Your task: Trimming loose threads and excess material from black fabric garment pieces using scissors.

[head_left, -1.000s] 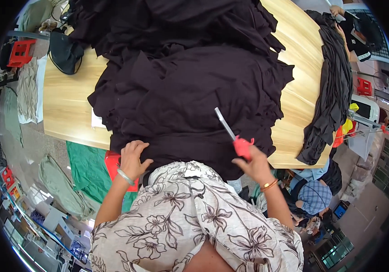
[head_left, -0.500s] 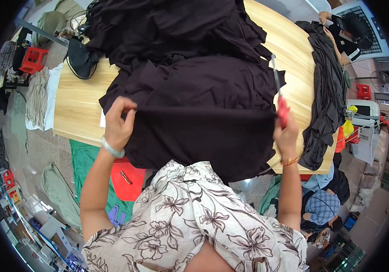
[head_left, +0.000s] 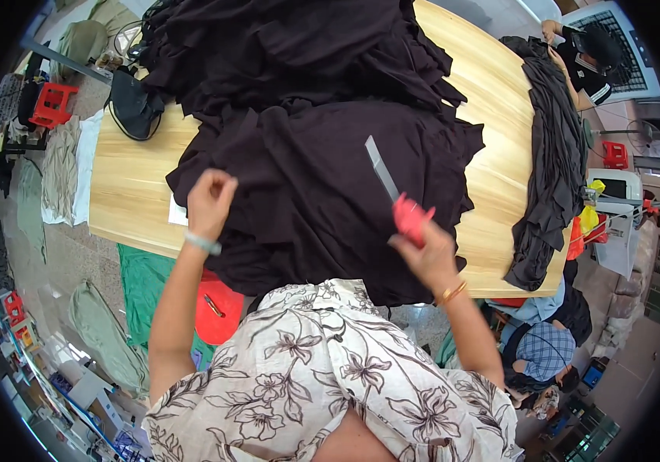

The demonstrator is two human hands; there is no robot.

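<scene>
A heap of dark, near-black cloth (head_left: 330, 231) lies over the table in front of me and hangs down over its near edge. My left hand (head_left: 210, 202) is at the heap's left edge, its fingers curled together; whether any cloth is pinched in them I cannot make out. Closed round the red handles of a pair of scissors (head_left: 382, 169) is my right hand (head_left: 426, 250), over the right part of the cloth. The blades point away from me and slightly left, above the fabric.
A taller dark cloth pile (head_left: 291, 50) rises behind. On the wooden table (head_left: 491, 162) lie a black cap-like item (head_left: 134, 105) at left and a long dark cloth bundle (head_left: 553, 154) at right. A person (head_left: 593, 58) handles cloth at far right. A red stool (head_left: 54, 105) stands left.
The cloth edge stretched between my hands has dropped onto the heap. My right hand has swung left and inward with the scissors; my left hand has shifted slightly.
</scene>
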